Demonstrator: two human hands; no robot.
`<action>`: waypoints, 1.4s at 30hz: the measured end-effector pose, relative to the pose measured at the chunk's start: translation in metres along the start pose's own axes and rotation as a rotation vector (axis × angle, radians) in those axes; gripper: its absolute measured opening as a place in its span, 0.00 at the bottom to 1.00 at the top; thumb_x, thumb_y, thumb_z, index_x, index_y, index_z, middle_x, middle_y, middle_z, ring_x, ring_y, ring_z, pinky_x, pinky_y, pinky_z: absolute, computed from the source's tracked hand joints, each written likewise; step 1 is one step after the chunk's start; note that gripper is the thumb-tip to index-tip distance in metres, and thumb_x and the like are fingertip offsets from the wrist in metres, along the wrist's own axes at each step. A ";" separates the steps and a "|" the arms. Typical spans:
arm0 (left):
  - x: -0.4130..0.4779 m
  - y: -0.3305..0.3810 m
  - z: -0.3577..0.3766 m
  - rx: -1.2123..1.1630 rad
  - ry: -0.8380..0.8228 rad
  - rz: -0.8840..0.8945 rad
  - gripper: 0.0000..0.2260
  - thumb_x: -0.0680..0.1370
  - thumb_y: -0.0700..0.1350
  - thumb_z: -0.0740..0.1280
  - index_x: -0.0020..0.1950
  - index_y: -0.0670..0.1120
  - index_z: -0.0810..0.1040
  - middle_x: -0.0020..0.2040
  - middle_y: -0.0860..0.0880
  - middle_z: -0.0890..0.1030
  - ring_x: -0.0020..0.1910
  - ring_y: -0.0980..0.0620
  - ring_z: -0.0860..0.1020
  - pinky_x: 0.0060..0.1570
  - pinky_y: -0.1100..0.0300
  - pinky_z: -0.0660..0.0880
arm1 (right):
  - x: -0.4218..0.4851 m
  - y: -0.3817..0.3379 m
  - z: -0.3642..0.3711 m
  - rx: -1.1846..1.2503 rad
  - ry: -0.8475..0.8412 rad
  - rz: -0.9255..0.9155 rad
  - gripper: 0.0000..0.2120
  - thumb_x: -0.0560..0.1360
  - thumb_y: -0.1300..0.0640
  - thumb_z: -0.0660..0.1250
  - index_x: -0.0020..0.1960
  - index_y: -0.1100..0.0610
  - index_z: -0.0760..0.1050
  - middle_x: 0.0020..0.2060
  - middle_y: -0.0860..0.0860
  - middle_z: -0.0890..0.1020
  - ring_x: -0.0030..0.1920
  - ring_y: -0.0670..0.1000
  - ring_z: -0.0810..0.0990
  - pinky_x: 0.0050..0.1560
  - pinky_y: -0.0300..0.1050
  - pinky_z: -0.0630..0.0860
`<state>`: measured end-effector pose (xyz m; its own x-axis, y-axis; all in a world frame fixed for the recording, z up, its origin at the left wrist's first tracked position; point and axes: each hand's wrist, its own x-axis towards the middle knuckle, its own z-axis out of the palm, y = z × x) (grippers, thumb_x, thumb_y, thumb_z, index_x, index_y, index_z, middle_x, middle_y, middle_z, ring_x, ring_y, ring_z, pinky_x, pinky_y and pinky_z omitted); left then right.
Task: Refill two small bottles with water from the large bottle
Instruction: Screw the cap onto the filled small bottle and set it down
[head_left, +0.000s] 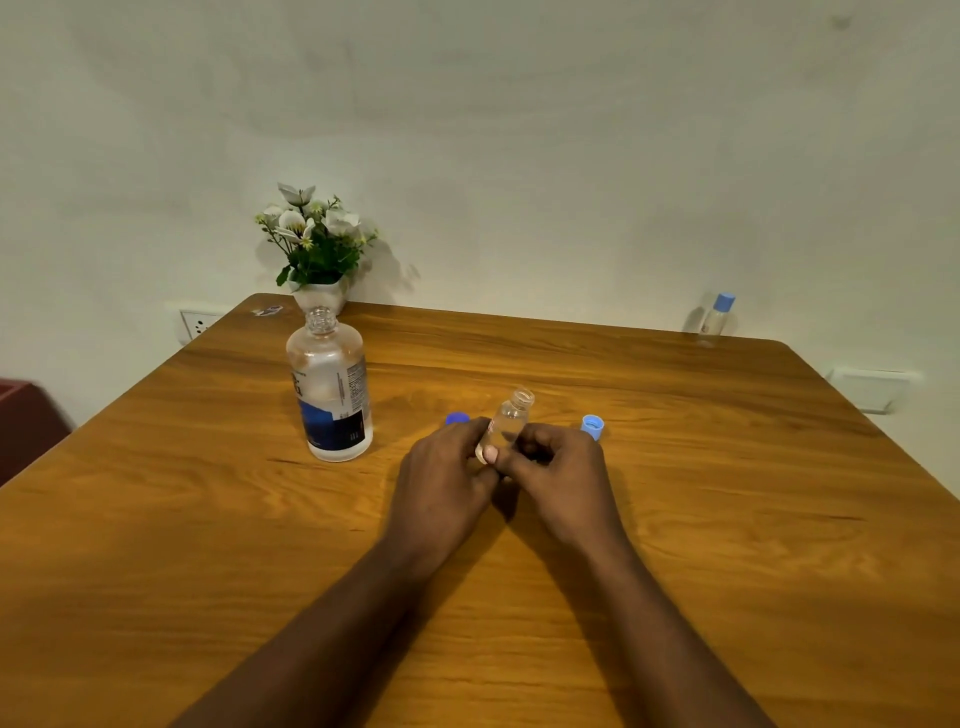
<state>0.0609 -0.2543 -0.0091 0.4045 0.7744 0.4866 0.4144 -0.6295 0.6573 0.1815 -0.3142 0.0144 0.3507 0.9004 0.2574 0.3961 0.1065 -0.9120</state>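
Clear plastic small bottle (510, 421), uncapped and seemingly empty, sits mid-desk (727, 493), my left hand (441, 478) and right hand (558, 473) each keeping a grip closed on it. I judge no filling done yet. Count: one uncapped large bottle (329, 384), two loose caps, dark blue cap (457, 418) and light blue cap (592, 427), one capped small bottle (717, 317) far right.

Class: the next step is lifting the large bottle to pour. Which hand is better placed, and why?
Probably the left hand: the large bottle stands uncapped on its side, while the right hand can steady the small bottle.
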 end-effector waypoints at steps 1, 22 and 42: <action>0.001 -0.001 -0.001 -0.027 0.004 -0.012 0.09 0.72 0.43 0.70 0.51 0.52 0.80 0.44 0.55 0.83 0.43 0.58 0.79 0.43 0.53 0.76 | 0.000 -0.001 -0.001 0.001 -0.036 0.008 0.04 0.71 0.54 0.74 0.46 0.48 0.85 0.37 0.44 0.86 0.40 0.42 0.84 0.41 0.34 0.76; 0.002 -0.008 -0.003 -0.239 0.043 -0.235 0.20 0.66 0.44 0.78 0.54 0.54 0.76 0.47 0.57 0.82 0.45 0.62 0.80 0.46 0.58 0.80 | 0.037 0.041 -0.054 -0.595 0.344 0.285 0.12 0.71 0.46 0.71 0.52 0.48 0.80 0.50 0.47 0.83 0.58 0.52 0.77 0.62 0.53 0.61; 0.002 -0.012 -0.004 -0.321 0.007 -0.227 0.19 0.67 0.42 0.77 0.53 0.56 0.76 0.45 0.59 0.82 0.43 0.65 0.80 0.46 0.62 0.79 | 0.024 0.000 -0.046 0.005 0.015 -0.023 0.14 0.72 0.62 0.73 0.53 0.49 0.76 0.44 0.53 0.81 0.43 0.49 0.80 0.46 0.45 0.78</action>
<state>0.0539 -0.2451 -0.0133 0.3261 0.8926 0.3113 0.2165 -0.3911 0.8945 0.2288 -0.3121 0.0350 0.3540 0.8915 0.2826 0.4001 0.1288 -0.9074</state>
